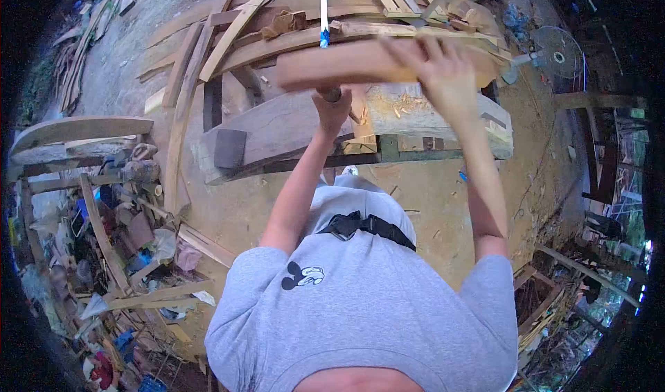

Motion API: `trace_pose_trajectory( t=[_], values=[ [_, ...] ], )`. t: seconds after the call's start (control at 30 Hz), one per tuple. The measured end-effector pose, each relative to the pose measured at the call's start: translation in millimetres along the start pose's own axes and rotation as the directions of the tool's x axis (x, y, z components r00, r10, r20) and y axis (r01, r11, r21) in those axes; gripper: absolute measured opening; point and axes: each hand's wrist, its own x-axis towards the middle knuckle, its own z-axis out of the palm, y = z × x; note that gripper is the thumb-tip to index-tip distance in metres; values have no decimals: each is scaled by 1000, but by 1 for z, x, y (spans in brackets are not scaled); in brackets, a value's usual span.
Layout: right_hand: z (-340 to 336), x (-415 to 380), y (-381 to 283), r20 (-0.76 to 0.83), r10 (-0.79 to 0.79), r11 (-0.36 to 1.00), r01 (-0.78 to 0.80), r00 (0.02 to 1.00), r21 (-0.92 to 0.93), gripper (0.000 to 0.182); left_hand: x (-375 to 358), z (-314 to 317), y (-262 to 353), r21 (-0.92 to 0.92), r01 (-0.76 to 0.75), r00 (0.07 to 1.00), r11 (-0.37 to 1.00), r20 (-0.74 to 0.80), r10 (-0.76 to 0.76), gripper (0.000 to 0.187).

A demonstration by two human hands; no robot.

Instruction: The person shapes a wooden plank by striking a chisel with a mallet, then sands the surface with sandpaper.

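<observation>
Apparently, the plank is being positioned above the timber; the handle is gripped by the left hand, the right hand's blurred hold cannot be told; steady support seems needed.

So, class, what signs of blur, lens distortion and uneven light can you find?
Head view: right hand and wooden block look motion-blurred; head view: shirt print crisper; head view: wide-angle bending, black corners, glare at far right.
</observation>
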Motion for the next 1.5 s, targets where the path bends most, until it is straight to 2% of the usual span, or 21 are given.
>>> trace_pose_trajectory(
  t=[0.03, 0.1, 0.17, 0.2, 0.33, 0.37, 0.4, 0.47, 0.57, 0.63, 0.7, 0.77, 0.83, 0.9, 0.97, 1.0, 1.03, 1.1, 1.17, 1.23, 1.5],
  values=[
    [-10, 6, 2, 173, -79, 907, 143, 982, -397, 62, 1, -1, -3, 3, 1, 1000, 1000, 9, -1, 20],
    [-31, 20, 5, 109, 13, 946, 23, 994, -323, 58, 6, 3, -8, 36, -291, 956, 956, 40, 290, 16],
    [-31, 28, 2, -418, 354, 893, -169, 837, 418, 55, 5, 2, -10, 42, -287, 958, 957, 42, 285, 15],
    [-28, 33, -4, -425, 457, 781, -124, 781, 612, 53, 7, 2, -10, 51, -273, 962, 961, 46, 271, 14],
    [6, 4, -16, -356, 483, 683, -89, 800, 725, 58, 5, 7, -1, 45, -165, 986, 985, 30, 164, 15],
    [1, -3, -4, -249, 60, 979, -9, 967, 202, 63, 4, 8, 4, 45, -170, 985, 984, 28, 169, 15],
    [-4, -6, 1, 104, -235, 906, 257, 966, -337, 69, 2, 9, 17, 37, -138, 990, 990, 22, 138, 16],
    [-13, -2, 11, -16, -108, 948, 98, 994, -304, 71, 2, 12, 21, 24, -108, 994, 994, 28, 107, 16],
    [-34, 16, 2, -240, 127, 986, -148, 962, -71, 68, 5, 8, 2, 41, -272, 962, 962, 29, 271, 16],
    [-25, 19, -12, -371, 571, 675, -161, 732, 720, 68, 7, 11, -6, 65, -243, 968, 968, -51, 246, 24],
    [-3, -4, -17, -317, 637, 548, -124, 702, 827, 62, 4, 12, 2, 43, -204, 979, 978, -15, 204, 23],
    [10, -27, -5, -179, 223, 877, -116, 958, 467, 61, 6, 13, 7, 22, -175, 984, 984, 19, 174, 22],
    [6, -33, -8, 39, 217, 955, -221, 975, 198, 60, 4, 12, 8, 92, -344, 938, 934, 0, 346, 18],
    [6, -41, -9, 250, 260, 965, -241, 933, -105, 59, 0, 9, 16, -10, -233, 972, 972, 23, 233, 17],
    [25, -62, -8, 106, 636, 668, -615, 764, 420, 56, 0, 8, 19, -110, -117, 992, 987, 35, 121, 17],
    [35, -72, -12, 30, 640, 525, -465, 768, 713, 55, 0, 6, 18, -141, -127, 992, 982, 6, 129, 17],
    [38, -79, -22, 33, 639, 521, -464, 769, 716, 55, 1, 5, 17, -170, -138, 990, 976, -18, 137, 18],
    [41, -94, -45, 424, 807, -79, -635, 412, 769, 54, -1, 4, 18, -211, -131, 991, 969, -55, 122, 19],
    [78, -133, -55, 543, 791, -240, -673, 282, 699, 55, -5, 5, 16, -254, -121, 991, 960, -86, 102, 21],
    [141, -190, -62, 334, 817, 158, -739, 471, 655, 59, -6, 7, 9, -343, -183, 978, 921, -156, 136, 21],
    [145, -195, -81, 601, 779, 196, -980, 179, 38, 78, 16, -40, -18, -276, -125, 944, 953, -330, 29, 26]
  ],
)
